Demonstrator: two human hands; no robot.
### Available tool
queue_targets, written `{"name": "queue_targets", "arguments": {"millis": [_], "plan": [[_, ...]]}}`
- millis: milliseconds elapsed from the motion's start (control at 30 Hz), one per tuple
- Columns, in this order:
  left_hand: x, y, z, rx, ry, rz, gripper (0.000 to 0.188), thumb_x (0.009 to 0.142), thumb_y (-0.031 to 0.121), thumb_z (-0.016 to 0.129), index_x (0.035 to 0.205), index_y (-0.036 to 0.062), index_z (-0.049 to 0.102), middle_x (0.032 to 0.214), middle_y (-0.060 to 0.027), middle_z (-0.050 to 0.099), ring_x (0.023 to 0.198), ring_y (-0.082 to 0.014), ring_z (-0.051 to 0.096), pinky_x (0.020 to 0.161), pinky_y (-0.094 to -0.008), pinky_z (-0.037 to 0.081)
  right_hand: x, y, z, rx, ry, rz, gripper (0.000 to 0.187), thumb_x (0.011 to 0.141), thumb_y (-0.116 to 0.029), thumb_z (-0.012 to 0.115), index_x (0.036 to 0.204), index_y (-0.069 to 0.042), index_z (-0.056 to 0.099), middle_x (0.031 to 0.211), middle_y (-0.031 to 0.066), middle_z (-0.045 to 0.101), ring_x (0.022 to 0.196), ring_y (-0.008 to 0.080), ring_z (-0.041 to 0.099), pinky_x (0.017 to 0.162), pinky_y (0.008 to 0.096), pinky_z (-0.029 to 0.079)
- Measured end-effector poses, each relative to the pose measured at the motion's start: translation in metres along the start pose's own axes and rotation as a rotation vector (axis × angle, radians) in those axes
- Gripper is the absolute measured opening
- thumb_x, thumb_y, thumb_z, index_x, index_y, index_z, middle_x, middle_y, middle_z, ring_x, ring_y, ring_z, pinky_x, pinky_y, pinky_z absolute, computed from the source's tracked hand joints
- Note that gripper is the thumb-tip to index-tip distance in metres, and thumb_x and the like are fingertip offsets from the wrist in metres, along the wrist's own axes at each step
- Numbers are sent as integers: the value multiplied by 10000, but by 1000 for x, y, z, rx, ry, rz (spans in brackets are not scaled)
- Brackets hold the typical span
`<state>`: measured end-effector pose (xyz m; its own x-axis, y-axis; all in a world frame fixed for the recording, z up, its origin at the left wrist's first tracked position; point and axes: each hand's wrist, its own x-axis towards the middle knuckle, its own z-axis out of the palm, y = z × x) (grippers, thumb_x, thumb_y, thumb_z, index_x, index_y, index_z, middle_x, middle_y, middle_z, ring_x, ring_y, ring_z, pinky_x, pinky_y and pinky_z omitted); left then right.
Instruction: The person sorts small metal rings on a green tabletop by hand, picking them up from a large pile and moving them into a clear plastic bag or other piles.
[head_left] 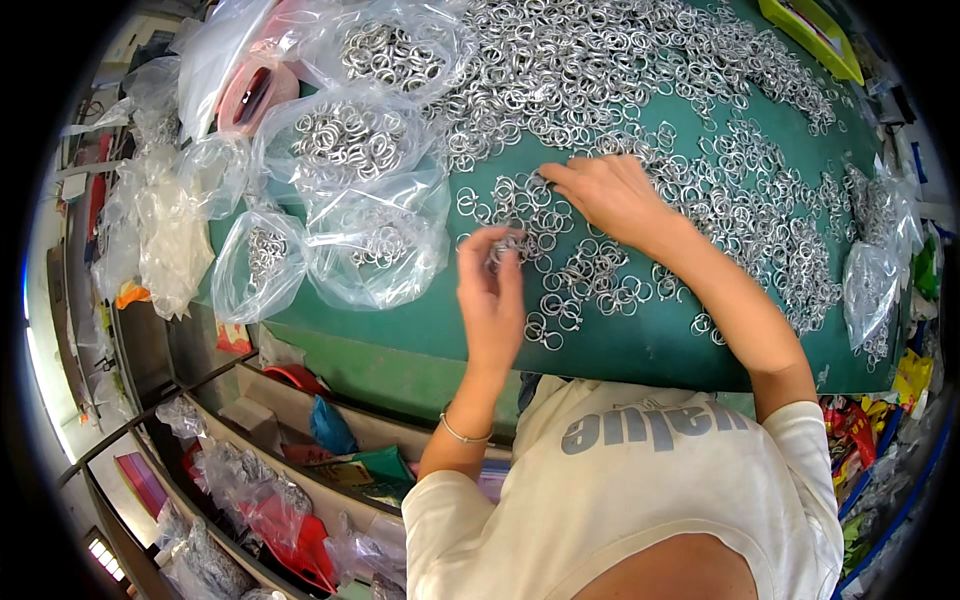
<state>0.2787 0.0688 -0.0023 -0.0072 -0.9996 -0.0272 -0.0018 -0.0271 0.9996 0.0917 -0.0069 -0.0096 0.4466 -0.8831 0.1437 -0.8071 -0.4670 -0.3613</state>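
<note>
Many small silvery metal rings lie on the green table. My left hand [488, 295] is raised at the near edge of a loose cluster of rings [545, 215], thumb and fingers curled together around a few metal rings [507, 243]. Its fingertips are slightly blurred. My right hand [608, 195] reaches over the far side of that cluster, palm down, with its fingers stretched out to the left and the tips at the rings. The thumb and underside of that hand are hidden, and no ring shows clearly in it. Another small group of rings [590, 280] lies nearer to me.
A large ring heap [560, 70] spreads across the back of the green table [400, 330], with more rings [770, 220] at right. Clear plastic bags [350, 140] of rings and a pink tape roll [255, 95] stand left. A yellow-green tray [815, 40] sits far right. Open drawers [300, 430] lie below.
</note>
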Motion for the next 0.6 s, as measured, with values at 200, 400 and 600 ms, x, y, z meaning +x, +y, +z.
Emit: {"name": "queue_targets", "arguments": {"millis": [200, 400, 600], "plan": [[-9, -3, -27, -124, 154, -113, 257, 923, -32, 437, 1174, 11, 474, 1012, -95, 645, 640, -9, 389, 564, -162, 333, -8, 6, -24, 357, 35, 301, 127, 835, -144, 565, 878, -27, 593, 650, 133, 615, 624, 315, 611, 562, 411, 460], [-14, -11, -24, 259, 233, 53, 251, 908, -43, 474, 1142, -8, 557, 976, -40, 635, 679, -2, 431, 558, -152, 327, -25, 6, -53, 178, -7, 440, 177, 849, -153, 572, 984, -43, 601, 629, 154, 610, 591, 348, 594, 562, 424, 454], [-18, -12, -27, 387, 190, 25, 177, 878, -26, 511, 1005, 7, 630, 846, -16, 606, 664, -33, 464, 542, -177, 342, -30, -38, -21, 172, -15, 50, 249, 836, -166, 602, 1075, -95, 598, 637, 131, 607, 602, 317, 615, 502, 399, 463]]}}
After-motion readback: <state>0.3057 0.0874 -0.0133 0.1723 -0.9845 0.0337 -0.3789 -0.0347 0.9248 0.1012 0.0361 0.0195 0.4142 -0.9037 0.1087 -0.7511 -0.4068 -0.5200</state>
